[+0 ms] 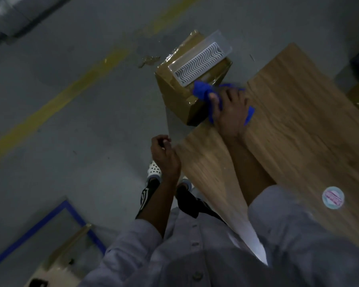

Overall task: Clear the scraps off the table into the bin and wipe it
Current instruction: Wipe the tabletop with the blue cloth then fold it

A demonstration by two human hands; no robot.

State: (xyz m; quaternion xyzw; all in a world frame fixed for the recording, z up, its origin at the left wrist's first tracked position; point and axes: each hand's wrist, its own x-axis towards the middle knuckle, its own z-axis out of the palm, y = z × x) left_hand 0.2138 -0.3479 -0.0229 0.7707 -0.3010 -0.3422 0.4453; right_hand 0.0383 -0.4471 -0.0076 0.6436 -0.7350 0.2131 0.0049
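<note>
Where the grey shirt sleeves fill the bottom of the view, a round sticker (333, 197) lies flat on the wooden table (298, 129), near its close end and well apart from both hands. The left hand (164, 155) hangs just off the table's left edge above the floor, fingers curled into a loose fist; whether it holds anything cannot be told. Below it show white shoes (154, 171) on the grey floor (81, 125). Farther out, the right hand (230, 112) presses flat on a crumpled blue cloth (203, 93) at the table's far left corner, fingers spread over it. Just beyond that corner stands a taped cardboard box (180, 90), close against the table edge, with a clear plastic tray (199, 59) lying on top. The tabletop right of the cloth is bare wood. A yellow line (56, 104) crosses the open floor to the left.
</note>
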